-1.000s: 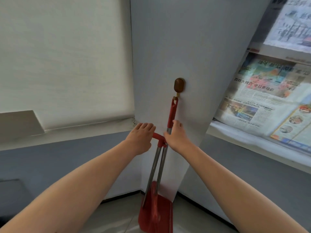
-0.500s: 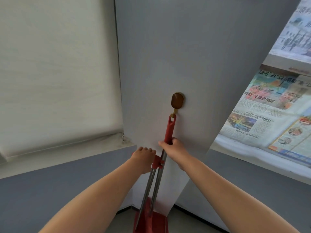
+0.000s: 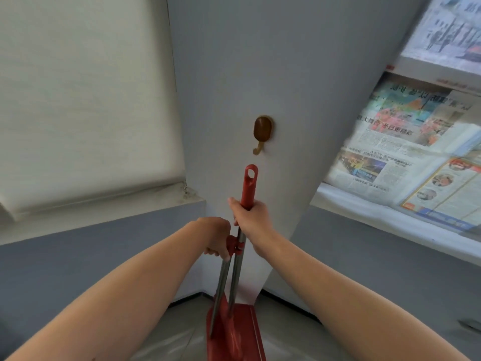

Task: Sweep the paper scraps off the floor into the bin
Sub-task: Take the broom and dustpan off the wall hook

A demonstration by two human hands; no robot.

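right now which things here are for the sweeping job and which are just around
For the job: broom handle in the right hand; second pole in the left hand; red dustpan.

Just around: wall hook, window blind, newspapers.

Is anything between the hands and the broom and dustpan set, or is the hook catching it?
Nothing visible. The right hand grips the red broom handle; the left hand holds the dustpan handle. The handle's hanging hole sits below the wall hook, apart from it.
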